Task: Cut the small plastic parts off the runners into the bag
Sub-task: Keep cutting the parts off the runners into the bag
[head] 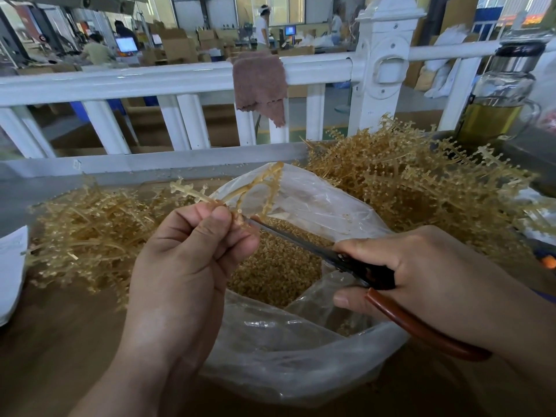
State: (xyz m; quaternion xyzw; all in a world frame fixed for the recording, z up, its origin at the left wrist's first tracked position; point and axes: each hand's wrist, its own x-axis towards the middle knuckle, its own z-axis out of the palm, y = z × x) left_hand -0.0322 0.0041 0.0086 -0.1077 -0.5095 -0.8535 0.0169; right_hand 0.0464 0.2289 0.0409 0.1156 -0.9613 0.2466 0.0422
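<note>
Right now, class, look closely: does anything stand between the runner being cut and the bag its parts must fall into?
Nothing visible does. The left hand holds the runner over the open bag, scissors at it.

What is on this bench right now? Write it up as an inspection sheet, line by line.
Surface: brown tabletop, mostly under the piles and the bag.
Job's things: open plastic bag with cut parts inside; a left pile and a right pile of runners flank it.
Clutter: white sheet at the left edge; glass bottle of yellowish liquid at the right.
Hands: left hand pinches a runner over the bag; right hand grips scissors, blade tips at that runner.
Cables: nothing seen.
Surroundings: white railing with a brown cloth draped over it; cartons and people beyond.
</note>
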